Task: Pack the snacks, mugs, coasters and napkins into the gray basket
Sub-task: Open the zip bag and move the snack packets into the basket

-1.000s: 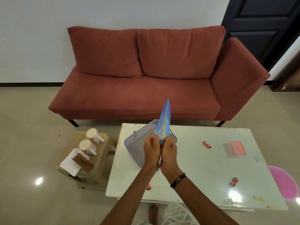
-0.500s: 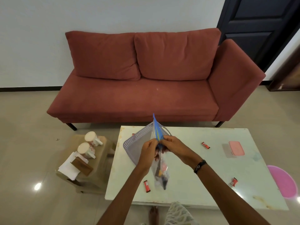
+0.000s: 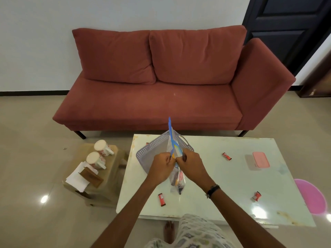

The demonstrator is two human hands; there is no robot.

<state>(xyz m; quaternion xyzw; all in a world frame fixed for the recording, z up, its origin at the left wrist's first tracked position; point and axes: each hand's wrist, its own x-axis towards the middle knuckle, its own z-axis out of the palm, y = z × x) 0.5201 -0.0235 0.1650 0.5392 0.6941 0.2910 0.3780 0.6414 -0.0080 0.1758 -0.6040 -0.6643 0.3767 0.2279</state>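
Above the white table, my left hand (image 3: 162, 162) and my right hand (image 3: 190, 161) both pinch the blue top strip of a clear zip bag (image 3: 176, 181) holding several snacks. Its blue flap sticks up in front of the gray basket (image 3: 152, 149), which stands at the table's far left. Loose red snack packets lie on the table at front left (image 3: 161, 199), at mid right (image 3: 226, 156) and at front right (image 3: 256, 196). Two white mugs (image 3: 103, 148) (image 3: 95, 159), white napkins (image 3: 76, 179) and brown coasters (image 3: 91, 177) sit on a small stool to the left.
A pink lidded box (image 3: 260, 159) rests on the white table (image 3: 223, 179) at right. A red sofa (image 3: 161, 90) stands behind it, a pink round stool (image 3: 310, 196) beside the right edge. My bare foot (image 3: 169, 231) shows under the table's front edge.
The bag has dropped from upright in front of me to hanging below my hands. My hands parted briefly, then closed together again on its top strip.
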